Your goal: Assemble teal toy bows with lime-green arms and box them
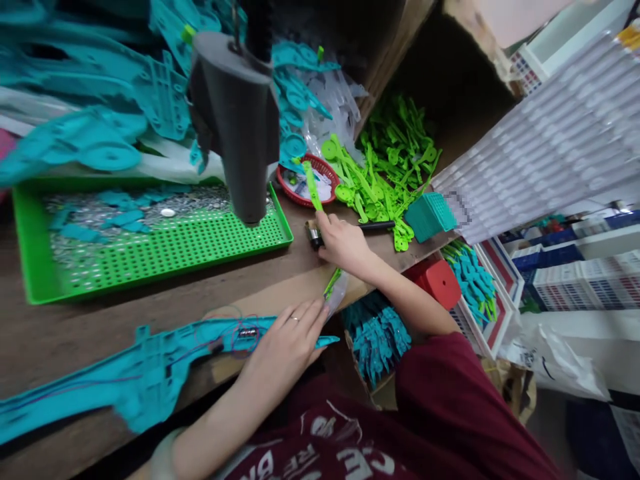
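Observation:
My left hand (287,340) lies palm down with its fingers stretched out, over the narrow end of a long teal plastic half-shell (155,367). Thin red and purple wires and a small metal spring-like piece (247,332) sit in that shell. By its fingertips are a thin lime-green strip (331,283) and a piece of clear plastic (339,293). My right hand (347,247) is closed around the neck of a hammer (314,233), whose black handle shows beyond the hand. A lime-green plastic part (313,187) reaches from the red basket to my right fingertips.
A green perforated tray (165,267) holds small metal bits and teal pieces. Behind stand a red basket (306,200), a lime-green parts pile (375,180) and a teal basket (430,217). A dark grey tool (235,127) hangs above the bench. Boxes of teal parts (377,333) stand right.

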A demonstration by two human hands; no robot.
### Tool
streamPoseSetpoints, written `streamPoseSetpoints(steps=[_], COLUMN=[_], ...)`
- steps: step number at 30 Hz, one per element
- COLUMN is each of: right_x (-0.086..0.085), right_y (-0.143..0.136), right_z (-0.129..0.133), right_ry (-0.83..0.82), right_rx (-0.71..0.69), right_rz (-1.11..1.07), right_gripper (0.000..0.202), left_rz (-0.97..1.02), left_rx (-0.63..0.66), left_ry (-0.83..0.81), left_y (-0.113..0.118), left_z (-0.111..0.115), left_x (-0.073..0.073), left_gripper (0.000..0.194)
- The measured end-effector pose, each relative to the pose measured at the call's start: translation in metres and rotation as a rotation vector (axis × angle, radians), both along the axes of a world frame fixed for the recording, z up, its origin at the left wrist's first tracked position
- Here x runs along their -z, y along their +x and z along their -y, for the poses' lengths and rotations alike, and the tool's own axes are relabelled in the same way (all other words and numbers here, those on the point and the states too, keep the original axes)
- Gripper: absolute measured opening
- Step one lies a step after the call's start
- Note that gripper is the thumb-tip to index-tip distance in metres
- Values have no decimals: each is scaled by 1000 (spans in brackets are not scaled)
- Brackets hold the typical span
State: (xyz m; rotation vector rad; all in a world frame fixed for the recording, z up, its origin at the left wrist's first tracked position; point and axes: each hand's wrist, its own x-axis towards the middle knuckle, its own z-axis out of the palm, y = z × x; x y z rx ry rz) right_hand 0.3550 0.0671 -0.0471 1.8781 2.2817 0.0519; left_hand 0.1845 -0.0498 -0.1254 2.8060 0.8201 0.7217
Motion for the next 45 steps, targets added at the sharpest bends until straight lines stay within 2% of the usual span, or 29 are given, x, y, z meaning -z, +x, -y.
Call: streamPoseSetpoints(steps=[3,6,8,10,12,13,14,15,16,18,19,21,23,25,27,29,32,35,39,42,45], right_x=[-11,-27,-34,-34,-24,-18,-10,-3,2,9,10,9,8,12,21,35,54,67,71,67,56], right_y=[16,41,45,36,20,14,10,9,13,34,49,83,113,127,123,108,82,69,65,66,70], right_z=[3,23,50,85,120,134,143,147,145,124,106,66,34,21,29,50,79,90,89,88,87], right_ry=[81,160,131,29,-129,-202,-243,-244,-196,18,139,337,429,573,611,455,208,251,390,340,248], right_rx=[84,212,235,203,154,129,118,120,133,190,226,285,351,348,299,276,305,255,79,-49,-91], right_rz=[-134,-559,-956,-1312,-1512,-1552,-1572,-1581,-1588,-1589,-1562,-1403,-1125,-839,-694,-752,-931,-872,-563,-427,-385], right_gripper=[46,35,27,19,8,4,4,5,5,5,7,13,23,31,29,25,31,31,31,34,34], left_rz=[-23,99,294,528,664,689,692,679,651,544,457,277,181,164,157,148,166,196,200,204,240], left_rx=[2,-16,-72,-85,14,66,79,37,-45,-201,-227,-186,-122,-81,-55,-47,-74,-88,-94,-93,-128], left_ry=[58,-14,-226,-576,-970,-1105,-1160,-1118,-988,-568,-364,-95,15,47,69,70,10,-32,-57,-97,-158], left_y=[0,-3,-5,-4,-1,1,2,3,3,1,-1,-4,-6,-8,-10,-13,-16,-18,-18,-16,-13], left_z=[0,7,17,28,36,39,39,38,35,26,21,12,8,8,11,14,16,16,16,19,24], left_x=[-5,-16,-27,-38,-44,-44,-44,-43,-41,-37,-35,-31,-25,-16,-6,4,14,17,15,14,15], left_gripper=[40,44,50,52,48,46,45,44,43,40,37,32,33,34,32,35,44,47,49,51,54])
